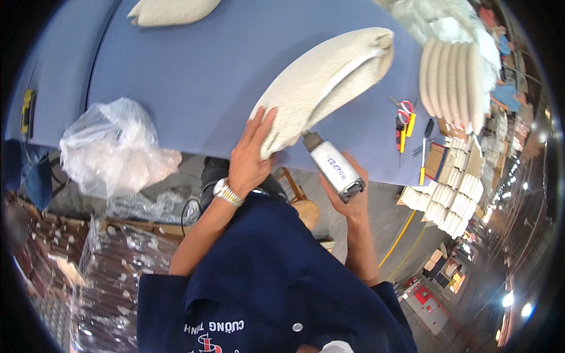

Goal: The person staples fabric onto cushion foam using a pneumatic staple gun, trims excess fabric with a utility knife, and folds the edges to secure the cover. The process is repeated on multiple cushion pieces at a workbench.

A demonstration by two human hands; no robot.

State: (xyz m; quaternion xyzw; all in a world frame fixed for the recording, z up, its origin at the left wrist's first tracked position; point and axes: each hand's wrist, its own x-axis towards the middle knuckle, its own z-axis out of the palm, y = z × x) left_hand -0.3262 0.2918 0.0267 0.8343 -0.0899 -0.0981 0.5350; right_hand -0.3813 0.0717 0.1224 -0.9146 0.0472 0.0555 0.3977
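Observation:
My left hand (252, 162), with a metal-banded watch (228, 193) at its wrist, grips the near end of a curved panel (321, 73) covered in beige fabric. The panel is tilted, its far end pointing to the upper right, and a fold with a pale inner edge runs along its right side. My right hand (353, 206) is wrapped round a white and silver staple gun (334, 166). The gun's nose (311, 139) is at the panel's lower edge; whether it touches the fabric I cannot tell. The gun's body hides part of the right-hand fingers.
Blue covering lies over the table (176, 82). A clear plastic bag (112, 147) hangs at its near-left edge. Red-handled scissors (405, 112) and yellow-handled tools (410, 125) lie to the right, near several stacked beige panels (450, 79). Another beige piece (173, 10) is at the far edge.

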